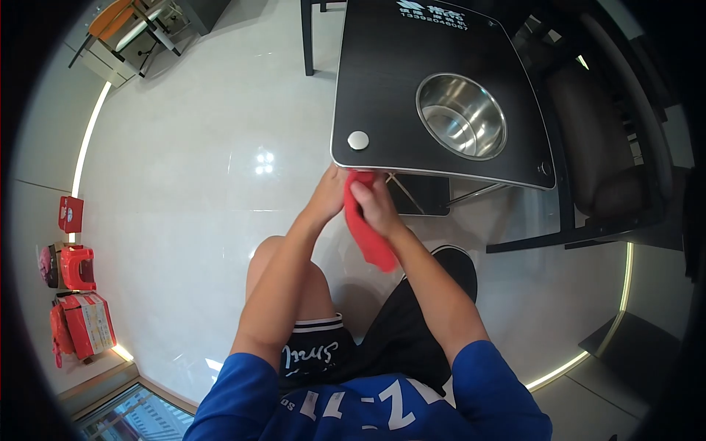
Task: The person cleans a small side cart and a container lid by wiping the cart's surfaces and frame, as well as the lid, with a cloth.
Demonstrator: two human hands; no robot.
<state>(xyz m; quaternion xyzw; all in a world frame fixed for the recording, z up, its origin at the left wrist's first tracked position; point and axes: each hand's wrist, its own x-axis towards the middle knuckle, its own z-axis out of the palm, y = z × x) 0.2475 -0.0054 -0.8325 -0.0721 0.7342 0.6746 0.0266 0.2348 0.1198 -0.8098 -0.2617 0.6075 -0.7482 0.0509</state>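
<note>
A red cloth (372, 241) is bunched in my right hand (376, 207), just below the near left corner of the black table (397, 81). One end of the cloth hangs down toward my knees. Beside it, my left hand (328, 195) reaches up against the same corner, and its fingers are hidden by the table edge and the cloth. On that corner of the tabletop sits a round silver cap (358, 140). A stainless steel bowl (462, 116) is set into the tabletop on the right, with nothing visible inside.
Dark chairs (596, 125) stand close to the table's right side. Along the left wall are a red stool (77, 267), a red box (90, 323) and a smaller red box (70, 214). An orange-backed chair (112, 18) is at the far left.
</note>
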